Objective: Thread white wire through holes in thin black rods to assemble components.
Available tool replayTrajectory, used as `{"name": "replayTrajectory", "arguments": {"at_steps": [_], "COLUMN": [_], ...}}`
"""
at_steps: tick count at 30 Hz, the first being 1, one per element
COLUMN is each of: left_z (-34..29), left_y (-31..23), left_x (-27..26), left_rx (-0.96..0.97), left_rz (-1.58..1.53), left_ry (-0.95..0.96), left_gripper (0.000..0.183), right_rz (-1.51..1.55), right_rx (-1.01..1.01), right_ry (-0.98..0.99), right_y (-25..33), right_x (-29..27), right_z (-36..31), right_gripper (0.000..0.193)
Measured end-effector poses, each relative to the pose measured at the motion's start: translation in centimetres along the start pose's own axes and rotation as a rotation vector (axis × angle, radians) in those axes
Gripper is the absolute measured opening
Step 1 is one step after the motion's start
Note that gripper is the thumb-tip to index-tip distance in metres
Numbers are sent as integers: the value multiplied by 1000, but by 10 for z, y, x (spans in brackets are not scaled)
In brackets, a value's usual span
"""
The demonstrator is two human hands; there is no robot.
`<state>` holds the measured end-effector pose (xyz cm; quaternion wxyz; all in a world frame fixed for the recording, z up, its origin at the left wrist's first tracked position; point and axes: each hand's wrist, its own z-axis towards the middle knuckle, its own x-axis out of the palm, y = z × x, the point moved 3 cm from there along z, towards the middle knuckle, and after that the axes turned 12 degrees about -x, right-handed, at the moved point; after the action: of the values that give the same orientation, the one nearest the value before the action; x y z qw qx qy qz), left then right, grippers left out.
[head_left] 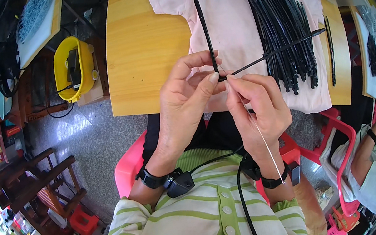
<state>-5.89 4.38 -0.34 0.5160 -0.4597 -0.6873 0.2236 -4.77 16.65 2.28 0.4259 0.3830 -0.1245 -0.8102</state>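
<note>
My left hand (187,96) pinches a slim black strip (201,17) between thumb and fingers; the strip runs up past the far table edge. From the fingertips a second dark length (279,50) with a knobbed end slants out to the right. Whether the two are one bent piece is hidden by my fingers. My right hand (260,100) is closed close beside the left, fingertips together at the joint. A thin white thread (268,149) passes through its fingers and trails down to the wrist. Under the slanting length lies a bundle of similar black strips (283,22).
A pale pink shirt (226,11) is spread over the wooden table (145,51). One black strip (330,49) lies apart at the table's right. A yellow bucket (60,70) stands to the left. Another person (371,159) sits at the right, beside a red chair (345,143).
</note>
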Motion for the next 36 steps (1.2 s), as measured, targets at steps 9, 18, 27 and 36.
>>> {"name": "replayTrajectory", "arguments": {"at_steps": [9, 18, 27, 36], "left_z": [1, 2, 2, 5], "left_y": [0, -1, -1, 2], "left_x": [-2, -1, -2, -4], "left_rx": [-20, -11, 13, 46], "left_rz": [6, 30, 56, 88], "left_ry": [-3, -22, -55, -79], "left_gripper": [29, 29, 28, 29], "right_rz": [15, -23, -42, -66], "right_rx": [-6, -110, -216, -193], "right_ry": [-7, 12, 68, 84], "right_y": [3, 5, 5, 9], "right_x": [0, -1, 2, 6], "right_z": [0, 2, 5, 6], "right_gripper": [22, 28, 30, 30]}}
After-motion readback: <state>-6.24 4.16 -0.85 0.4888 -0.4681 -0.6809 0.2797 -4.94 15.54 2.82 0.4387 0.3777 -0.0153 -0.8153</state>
